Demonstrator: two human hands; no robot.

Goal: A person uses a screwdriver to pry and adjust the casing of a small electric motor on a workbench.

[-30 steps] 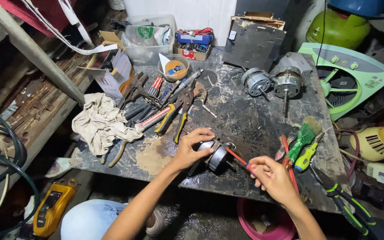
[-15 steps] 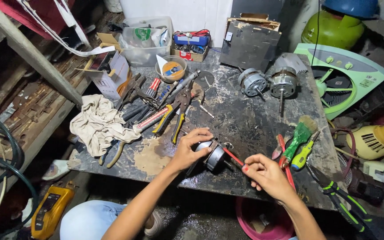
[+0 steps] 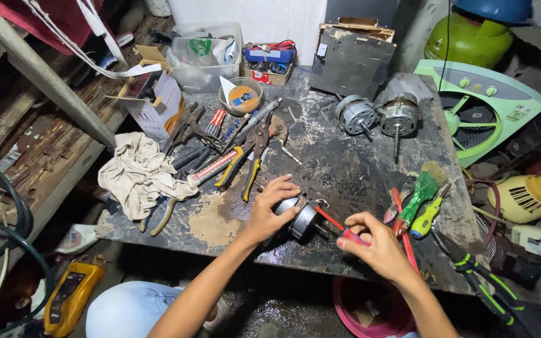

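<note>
My left hand (image 3: pixel 270 209) grips a small round fan motor (image 3: pixel 302 219) lying on the dark workbench (image 3: pixel 345 169) near its front edge. My right hand (image 3: pixel 374 247) holds a red-handled screwdriver (image 3: pixel 339 226) whose shaft points left into the motor's side. Both forearms reach up from the bottom of the view.
Pliers, cutters and screwdrivers (image 3: pixel 233 150) lie in a heap at the left beside a crumpled cloth (image 3: pixel 139 172). Two more motors (image 3: pixel 377 116) stand at the back. A green brush (image 3: pixel 422 188) and green screwdriver (image 3: pixel 430 213) lie right. A green fan housing (image 3: pixel 483 106) sits beyond the bench.
The view has shifted slightly. Both hands stay on the motor and screwdriver, with the right hand a little closer to the motor.
</note>
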